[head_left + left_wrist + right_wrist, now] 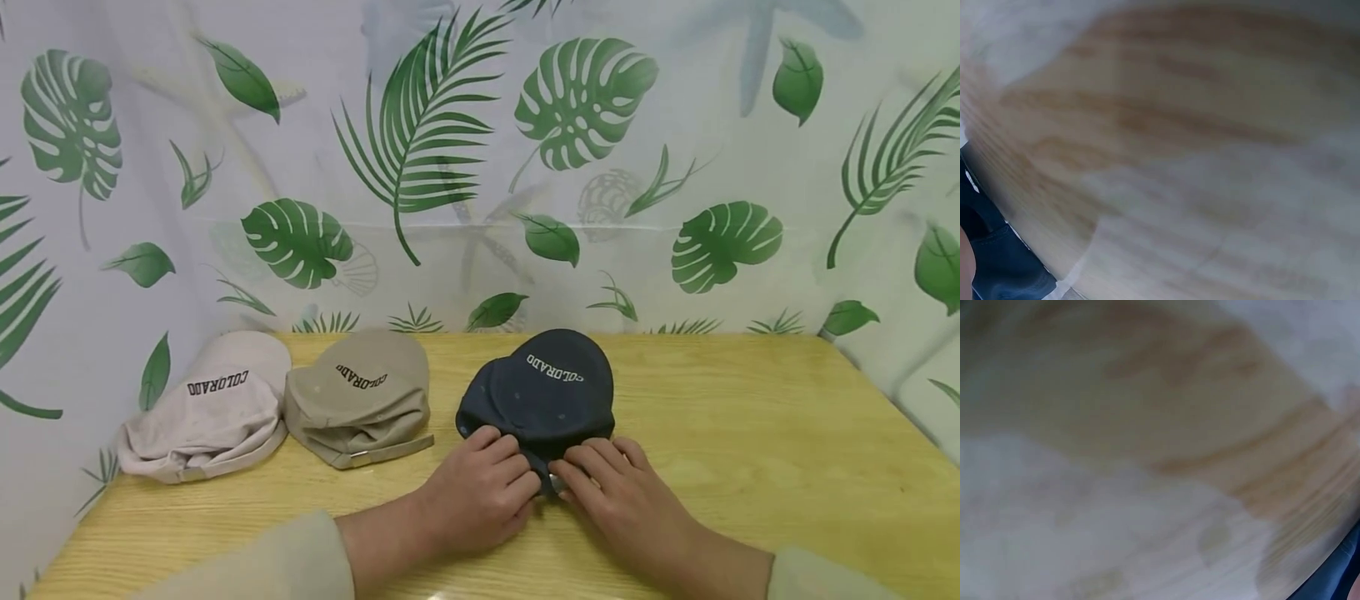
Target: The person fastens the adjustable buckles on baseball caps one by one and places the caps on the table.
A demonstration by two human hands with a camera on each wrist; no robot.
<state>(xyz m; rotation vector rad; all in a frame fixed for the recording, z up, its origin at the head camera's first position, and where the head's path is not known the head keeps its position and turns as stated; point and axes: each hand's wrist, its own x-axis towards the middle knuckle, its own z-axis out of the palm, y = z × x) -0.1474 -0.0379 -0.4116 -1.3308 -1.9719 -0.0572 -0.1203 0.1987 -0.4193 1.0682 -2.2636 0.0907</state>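
Note:
A navy cap (pixel 547 387) lettered COLORADO lies on the wooden table (pixel 750 433), its back turned toward me. My left hand (pixel 510 467) grips the cap's near edge with curled fingers. My right hand (pixel 588 468) pinches the back strap beside it, close to a small metal buckle (pixel 557 482). The two hands almost touch. Both wrist views are blurred wood grain. A dark blue corner of the cap (pixel 997 269) shows at the bottom left of the left wrist view. Another corner of the cap (pixel 1335 581) shows at the bottom right of the right wrist view.
A khaki cap (pixel 360 400) and a pale beige cap (pixel 217 408) lie in a row to the left of the navy one. A leaf-print curtain (pixel 450 167) hangs behind and along both sides of the table. Bare wood stretches to the right.

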